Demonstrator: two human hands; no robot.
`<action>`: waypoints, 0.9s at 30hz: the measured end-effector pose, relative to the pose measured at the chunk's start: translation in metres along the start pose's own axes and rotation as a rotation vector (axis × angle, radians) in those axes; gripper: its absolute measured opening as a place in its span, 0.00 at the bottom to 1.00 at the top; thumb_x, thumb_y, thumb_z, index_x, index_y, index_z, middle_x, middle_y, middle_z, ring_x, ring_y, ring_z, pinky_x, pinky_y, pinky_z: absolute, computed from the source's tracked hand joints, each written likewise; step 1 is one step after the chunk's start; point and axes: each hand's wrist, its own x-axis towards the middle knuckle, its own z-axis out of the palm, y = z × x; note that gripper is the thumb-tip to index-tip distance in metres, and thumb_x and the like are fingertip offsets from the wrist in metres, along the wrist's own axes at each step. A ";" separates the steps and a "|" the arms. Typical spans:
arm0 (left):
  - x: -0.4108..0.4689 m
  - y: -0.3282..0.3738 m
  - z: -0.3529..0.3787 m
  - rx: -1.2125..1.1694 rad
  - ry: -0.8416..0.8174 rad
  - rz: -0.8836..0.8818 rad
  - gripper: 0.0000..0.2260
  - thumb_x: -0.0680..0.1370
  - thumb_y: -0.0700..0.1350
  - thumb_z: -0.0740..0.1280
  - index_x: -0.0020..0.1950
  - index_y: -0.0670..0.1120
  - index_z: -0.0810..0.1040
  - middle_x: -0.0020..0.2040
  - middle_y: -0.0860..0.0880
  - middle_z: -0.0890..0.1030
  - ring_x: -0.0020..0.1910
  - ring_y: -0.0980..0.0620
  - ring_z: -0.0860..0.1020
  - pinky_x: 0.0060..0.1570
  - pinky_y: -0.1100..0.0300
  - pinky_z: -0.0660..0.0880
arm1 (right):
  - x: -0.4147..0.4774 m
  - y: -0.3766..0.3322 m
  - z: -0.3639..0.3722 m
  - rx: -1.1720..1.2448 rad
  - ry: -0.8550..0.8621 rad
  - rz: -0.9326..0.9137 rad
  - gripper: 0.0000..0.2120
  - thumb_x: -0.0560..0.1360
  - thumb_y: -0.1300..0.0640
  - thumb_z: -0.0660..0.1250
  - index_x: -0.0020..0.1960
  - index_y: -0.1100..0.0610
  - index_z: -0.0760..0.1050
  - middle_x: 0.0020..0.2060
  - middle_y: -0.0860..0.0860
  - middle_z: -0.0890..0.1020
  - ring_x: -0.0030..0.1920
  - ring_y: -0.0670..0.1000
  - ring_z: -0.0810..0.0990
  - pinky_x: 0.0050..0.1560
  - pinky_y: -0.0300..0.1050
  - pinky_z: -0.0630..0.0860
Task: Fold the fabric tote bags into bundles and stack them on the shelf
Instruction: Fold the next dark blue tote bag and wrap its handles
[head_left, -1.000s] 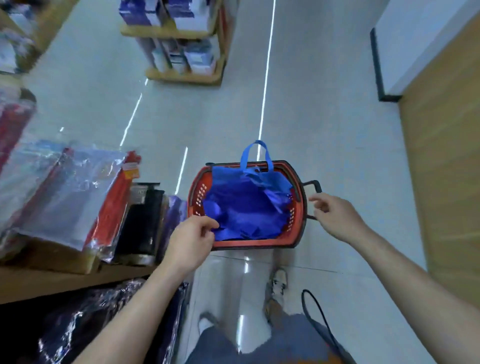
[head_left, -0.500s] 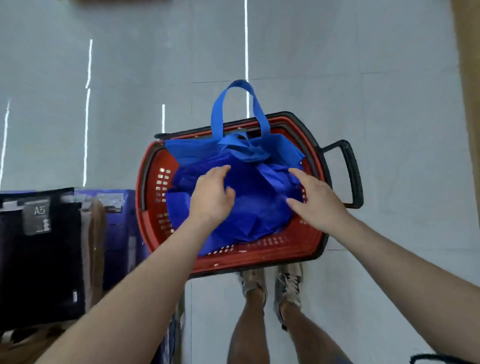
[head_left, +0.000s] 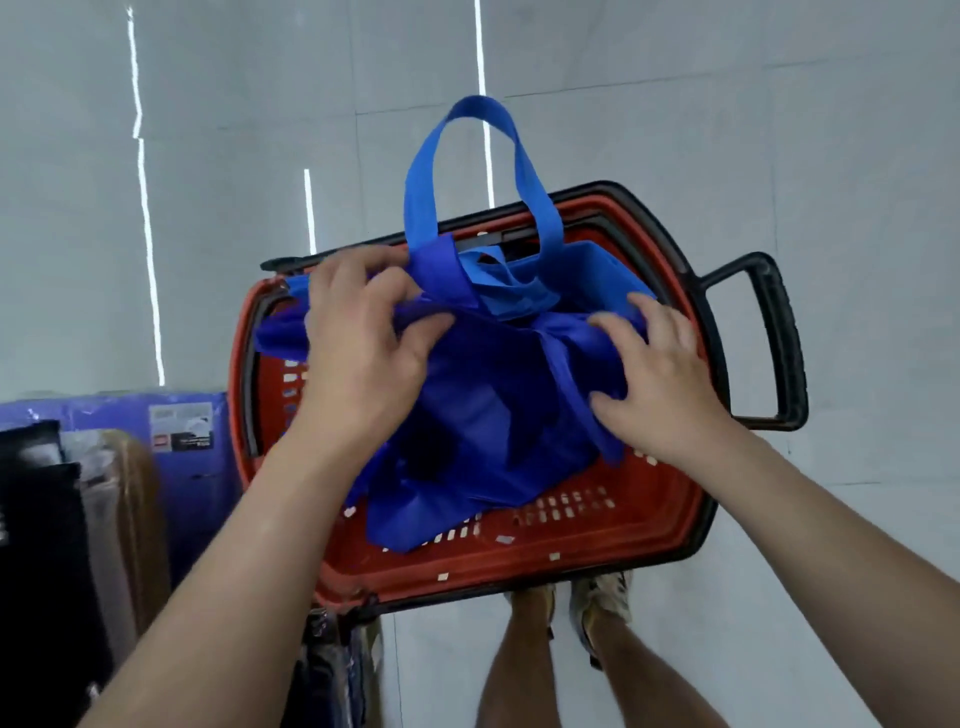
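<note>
- Head view: blue tote bags (head_left: 483, 405) heaped crumpled inside red basket (head_left: 519, 566) on tiled floor (head_left: 857, 156), none folded or shelved yet.
- One bag handle (head_left: 467, 156) standing up in a loop over the far rim of the basket.
- Left hand (head_left: 363, 343) gripping the top edge of the fabric, fingers curled over it, thumb pinching from the near side.
- Right hand (head_left: 660, 384) resting on the cloth at the right side of the heap, fingers spread and lightly bent, no fold seen pinched.
- Packaged goods (head_left: 182, 441) just beside the basket at left; shelf itself hard to make out.
- Handling guess: light, thin, floppy cloth, no shape of its own, likely to sag and cling to the other bags when lifted.
- Probably not fragile, slightly slick; folds likely to spring open unless pressed flat.
- Best hold: pinch both top corners near the strap seams, or take the straps, then shake one bag free of the heap.
</note>
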 end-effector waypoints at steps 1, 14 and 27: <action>-0.002 0.009 -0.025 -0.037 -0.008 0.027 0.07 0.73 0.46 0.69 0.42 0.43 0.74 0.62 0.47 0.75 0.64 0.45 0.70 0.62 0.61 0.63 | -0.005 -0.014 -0.016 0.041 -0.034 -0.037 0.41 0.69 0.47 0.71 0.76 0.42 0.54 0.77 0.51 0.49 0.76 0.56 0.48 0.70 0.58 0.59; -0.014 0.101 -0.259 -0.259 0.425 -0.218 0.08 0.77 0.47 0.66 0.40 0.55 0.70 0.34 0.54 0.74 0.35 0.55 0.72 0.37 0.57 0.70 | -0.062 -0.071 -0.195 1.245 -0.380 0.052 0.25 0.62 0.37 0.76 0.51 0.52 0.84 0.50 0.54 0.85 0.50 0.51 0.83 0.48 0.42 0.80; -0.078 0.143 -0.362 -0.776 0.539 -0.748 0.16 0.79 0.53 0.65 0.66 0.55 0.67 0.44 0.56 0.77 0.37 0.58 0.75 0.38 0.63 0.74 | -0.113 -0.154 -0.308 0.909 0.236 0.050 0.14 0.77 0.52 0.63 0.48 0.64 0.76 0.44 0.60 0.83 0.42 0.55 0.80 0.44 0.49 0.76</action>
